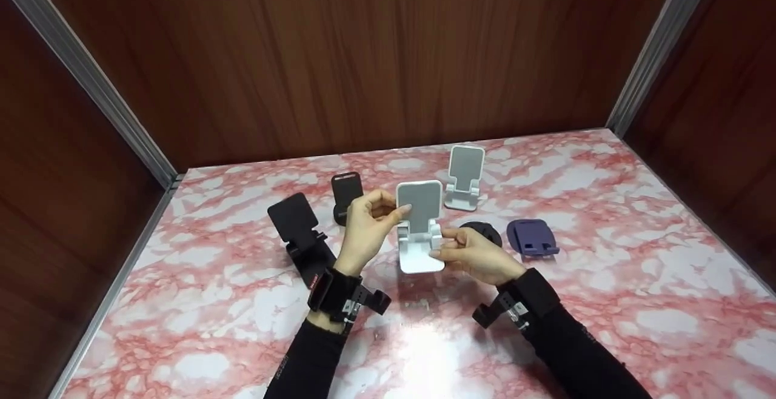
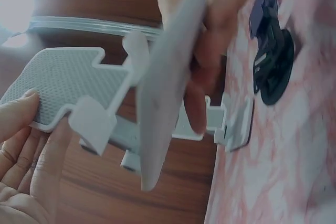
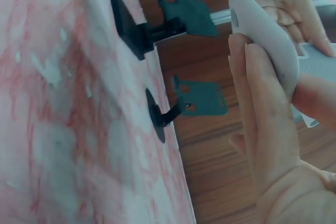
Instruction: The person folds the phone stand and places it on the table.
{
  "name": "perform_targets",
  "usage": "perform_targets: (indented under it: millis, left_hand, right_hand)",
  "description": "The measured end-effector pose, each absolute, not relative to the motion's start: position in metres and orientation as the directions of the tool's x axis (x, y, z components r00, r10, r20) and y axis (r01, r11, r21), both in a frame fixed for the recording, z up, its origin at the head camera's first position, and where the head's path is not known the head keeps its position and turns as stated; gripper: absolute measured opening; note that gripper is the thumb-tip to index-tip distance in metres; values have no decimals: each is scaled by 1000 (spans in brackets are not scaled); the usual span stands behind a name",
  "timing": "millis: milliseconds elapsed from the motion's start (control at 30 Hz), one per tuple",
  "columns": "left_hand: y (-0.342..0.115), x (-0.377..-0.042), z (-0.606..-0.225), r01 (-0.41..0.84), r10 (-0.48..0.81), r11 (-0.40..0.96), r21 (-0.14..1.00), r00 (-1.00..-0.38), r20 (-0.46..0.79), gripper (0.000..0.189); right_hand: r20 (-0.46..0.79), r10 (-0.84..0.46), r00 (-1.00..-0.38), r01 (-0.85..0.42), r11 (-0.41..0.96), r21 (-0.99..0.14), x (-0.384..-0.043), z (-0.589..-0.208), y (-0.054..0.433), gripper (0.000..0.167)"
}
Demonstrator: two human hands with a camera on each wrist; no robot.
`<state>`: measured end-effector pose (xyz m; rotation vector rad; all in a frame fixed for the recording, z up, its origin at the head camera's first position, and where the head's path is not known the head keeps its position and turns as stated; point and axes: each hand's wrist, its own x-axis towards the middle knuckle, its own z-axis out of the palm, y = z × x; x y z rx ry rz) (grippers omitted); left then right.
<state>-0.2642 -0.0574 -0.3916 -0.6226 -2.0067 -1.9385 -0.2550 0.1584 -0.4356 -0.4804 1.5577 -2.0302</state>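
Observation:
A white phone stand (image 1: 419,256) with a grey padded back plate is held up off the table between both hands. My left hand (image 1: 368,229) pinches the left edge of its back plate, thumb on the grey pad. Lower down, my right hand (image 1: 476,253) grips the right side of the base, its thumb on the front. In the left wrist view the stand's base (image 2: 167,87) appears edge-on, with the back plate (image 2: 73,82) folded out from it. The right wrist view shows fingers (image 3: 268,87) lying along the underside of the base.
Behind stands another white phone stand (image 1: 465,171). To the left are a black phone stand (image 1: 295,220) and a smaller black one (image 1: 347,191). On the right are a purple stand (image 1: 531,236) and a dark round-based one (image 1: 485,231), partly hidden. Wooden panels (image 1: 364,53) enclose the marbled table (image 1: 200,326).

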Motion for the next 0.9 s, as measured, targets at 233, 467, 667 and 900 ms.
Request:
perform_targets:
  millis: [233, 467, 667, 900]
  left_hand:
    - [-58, -247, -367, 556, 113, 35, 830, -828, 550, 33]
    - [-59, -247, -366, 513, 237, -1, 858, -834, 499, 33]
    - [-60, -246, -366, 517, 246, -15, 856, -828, 504, 31]
    - [-62, -245, -367, 559, 236, -10, 829, -804, 546, 28]
  right_hand:
    - [-30, -630, -776, 207, -210, -955, -254, -434, 160, 44]
    - [-30, -666, -746, 205, -187, -961, -252, -429, 158, 42]
    - [-40, -670, -742, 207, -172, -963, -249, -425, 156, 43]
    - [-32, -670, -742, 210, -187, -960, -245, -423, 153, 43]
